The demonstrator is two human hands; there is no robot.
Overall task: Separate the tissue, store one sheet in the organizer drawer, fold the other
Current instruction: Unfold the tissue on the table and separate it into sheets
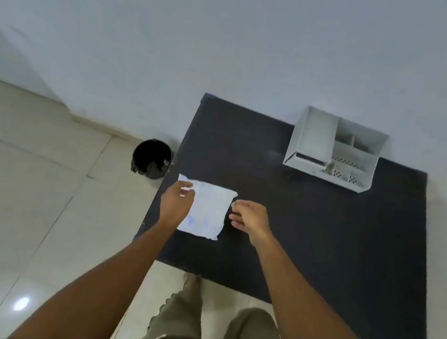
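Note:
A white tissue (209, 210) with faint blue print lies near the left edge of the dark table (321, 242). My left hand (175, 202) covers its left side and pinches the upper left corner between fingers. My right hand (249, 218) hovers just off the tissue's right edge, fingers loosely curled and holding nothing. The white organizer (312, 137) with several compartments stands at the back right of the table; its drawer front (307, 160) faces me at the lower left.
A black waste bin (151, 158) stands on the tiled floor beside the table's left edge. A white wall runs behind the table. My legs and feet are below the table's near edge.

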